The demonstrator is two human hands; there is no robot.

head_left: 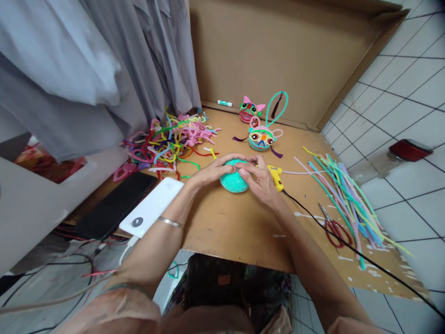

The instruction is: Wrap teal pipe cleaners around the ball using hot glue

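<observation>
A round turquoise disc that looks wound from pipe cleaners [233, 183] is between my hands, just above or on the tabletop. My left hand [219, 168] curls around its far left edge, fingers closed on it. From the other side, my right hand [257, 178] presses thumb and fingertips onto its upper right part. Whether a small piece lies under those fingertips is hidden. Right behind my right hand lies a yellow glue gun [277, 178], partly covered by it. Farther back sit two decorated pipe-cleaner animal heads, one turquoise [260, 139] and one pink-eared [249, 111].
Left, a tangled heap of colourful pipe cleaners [177, 137] lies behind a white power bank [151, 206] and a black phone [116, 204]. Right are straight pipe cleaners [347, 199], red-handled scissors [335, 232] and a black cord [313, 214]. A glue stick [225, 103] lies by the cardboard wall [271, 55].
</observation>
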